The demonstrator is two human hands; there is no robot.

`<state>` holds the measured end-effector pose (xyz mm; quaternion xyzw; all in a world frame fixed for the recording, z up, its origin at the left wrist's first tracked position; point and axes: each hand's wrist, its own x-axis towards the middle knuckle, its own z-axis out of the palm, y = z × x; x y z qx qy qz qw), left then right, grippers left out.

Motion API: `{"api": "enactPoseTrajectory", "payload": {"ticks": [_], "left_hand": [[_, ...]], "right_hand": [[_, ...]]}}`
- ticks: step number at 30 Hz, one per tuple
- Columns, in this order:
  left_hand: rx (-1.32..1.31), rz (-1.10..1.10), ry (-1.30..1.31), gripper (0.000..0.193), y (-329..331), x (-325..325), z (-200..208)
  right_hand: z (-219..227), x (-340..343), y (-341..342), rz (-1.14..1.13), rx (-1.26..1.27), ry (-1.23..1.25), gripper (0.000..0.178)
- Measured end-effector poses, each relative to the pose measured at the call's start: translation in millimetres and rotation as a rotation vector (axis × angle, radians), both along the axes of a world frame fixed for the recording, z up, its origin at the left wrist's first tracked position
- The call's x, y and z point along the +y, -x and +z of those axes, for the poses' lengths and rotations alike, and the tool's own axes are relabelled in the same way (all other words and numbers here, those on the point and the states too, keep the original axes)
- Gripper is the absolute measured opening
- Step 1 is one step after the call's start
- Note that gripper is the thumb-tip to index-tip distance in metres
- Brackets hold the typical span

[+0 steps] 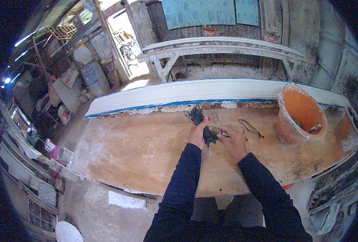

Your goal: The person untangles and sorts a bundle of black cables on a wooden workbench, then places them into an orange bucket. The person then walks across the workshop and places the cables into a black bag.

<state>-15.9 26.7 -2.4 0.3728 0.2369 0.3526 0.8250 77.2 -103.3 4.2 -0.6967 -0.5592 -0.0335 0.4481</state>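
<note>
My left hand (199,133) is closed around a bundle of thin black wire-like strands (196,116), whose ends stick out above and below the grip. Close to its right, my right hand (234,139) has its fingers bent and pinched at a thin dark looped strand (218,130) beside the bundle. Whether that strand is free of the bundle I cannot tell. A few similar dark looped strands (251,128) lie on the wooden tabletop (146,149) just right of my right hand.
An orange bucket (289,117), smeared with white and holding something dark, stands on the right of the tabletop. Along the far edge runs a long white moulding (179,93) with blue edging. A whitish bench (223,48) stands behind, near a bright doorway (126,44).
</note>
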Motion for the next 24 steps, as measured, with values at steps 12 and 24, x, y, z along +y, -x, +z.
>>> {"api": "enactPoseTrajectory", "payload": {"ticks": [12,24], "left_hand": [[-0.032,-0.121,-0.276,0.031,1,5,-8],[0.033,-0.045,-0.222,0.022,2,-3,-1]], "right_hand": [[3,-6,3,0.126,-0.081,-0.025,0.036],[-6,-2,-8,0.163,-0.061,-0.026,0.027]]}}
